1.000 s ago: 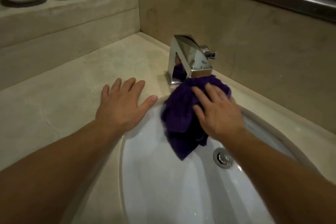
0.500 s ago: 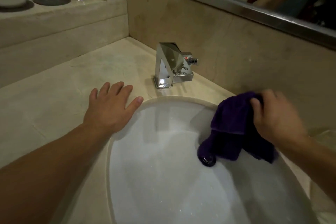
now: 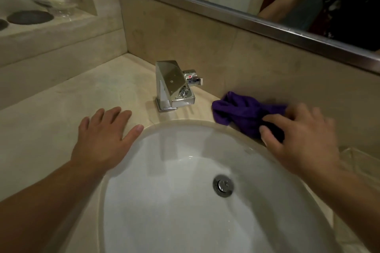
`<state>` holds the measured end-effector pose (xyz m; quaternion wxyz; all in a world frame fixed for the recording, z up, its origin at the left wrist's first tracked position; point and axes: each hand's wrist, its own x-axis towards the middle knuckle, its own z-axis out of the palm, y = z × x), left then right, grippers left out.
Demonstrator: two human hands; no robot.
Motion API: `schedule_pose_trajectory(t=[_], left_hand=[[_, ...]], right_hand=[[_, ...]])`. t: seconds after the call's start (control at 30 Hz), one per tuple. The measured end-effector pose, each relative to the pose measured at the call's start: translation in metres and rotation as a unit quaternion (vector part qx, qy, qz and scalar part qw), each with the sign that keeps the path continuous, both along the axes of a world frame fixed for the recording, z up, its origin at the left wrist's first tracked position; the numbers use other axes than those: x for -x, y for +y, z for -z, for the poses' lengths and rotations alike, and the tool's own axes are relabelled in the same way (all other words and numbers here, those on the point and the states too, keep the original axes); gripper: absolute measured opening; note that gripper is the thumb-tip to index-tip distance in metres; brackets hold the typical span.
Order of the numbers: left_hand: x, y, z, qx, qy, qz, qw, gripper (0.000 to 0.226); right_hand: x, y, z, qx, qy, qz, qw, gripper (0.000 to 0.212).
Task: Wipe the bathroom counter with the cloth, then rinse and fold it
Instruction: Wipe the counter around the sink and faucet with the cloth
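A purple cloth (image 3: 242, 112) lies bunched on the beige counter (image 3: 61, 129) behind the sink's rim, to the right of the chrome faucet (image 3: 172, 86). My right hand (image 3: 298, 139) rests on the cloth's right end, its fingers curled over it and the thumb against its near edge. My left hand (image 3: 102, 139) lies flat, fingers spread, on the counter at the sink's left rim. The white sink basin (image 3: 164, 201) with its metal drain (image 3: 223, 185) fills the foreground.
A raised ledge (image 3: 51, 26) at the far left carries dark coasters and a glass dish. A framed mirror (image 3: 267, 20) runs along the back wall and shows a white mug and a person. A clear tray (image 3: 357, 156) sits at the right edge.
My right hand carried the cloth from under the faucet, across the basin, up onto the counter strip right of the faucet. My left hand stayed put.
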<state>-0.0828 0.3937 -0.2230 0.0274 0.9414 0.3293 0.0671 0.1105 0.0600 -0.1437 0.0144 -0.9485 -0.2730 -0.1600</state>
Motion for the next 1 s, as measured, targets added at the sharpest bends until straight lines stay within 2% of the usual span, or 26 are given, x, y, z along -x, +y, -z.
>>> schedule_pose_trajectory(t=[0.07,0.17,0.23,0.3,0.4,0.53,0.63,0.87,1.0], left_hand=[[-0.001,0.0,0.0,0.0,0.006,0.001,1.0,0.086],[0.0,0.001,0.0,-0.003,0.01,0.005,1.0,0.088],[-0.001,0.002,0.002,-0.005,0.009,0.006,1.0,0.088],[-0.002,0.002,0.002,-0.008,0.011,0.006,1.0,0.088],[-0.003,0.002,0.001,-0.002,0.015,0.002,1.0,0.088],[-0.002,0.001,0.0,0.006,0.002,0.003,1.0,0.087],[-0.002,0.002,0.002,0.009,0.004,0.002,1.0,0.087],[-0.003,0.001,0.001,0.021,0.004,0.007,1.0,0.089],[0.0,0.0,0.0,0.029,-0.045,0.012,0.999,0.083]], right_hand=[[-0.002,0.007,0.008,-0.089,0.001,0.006,0.996,0.054],[0.002,0.034,0.037,-0.016,0.088,0.061,0.994,0.084],[0.005,0.054,0.054,-0.002,0.102,0.09,0.991,0.088],[0.003,0.076,0.056,-0.023,0.113,0.093,0.989,0.085],[-0.002,0.114,0.054,-0.025,0.114,0.04,0.992,0.079],[0.009,0.154,0.054,-0.036,0.095,-0.04,0.994,0.059],[0.02,0.159,0.058,-0.063,0.081,-0.065,0.993,0.049],[0.056,0.167,0.063,-0.108,0.078,-0.118,0.984,0.048],[0.083,0.173,0.068,-0.138,0.112,-0.186,0.966,0.045]])
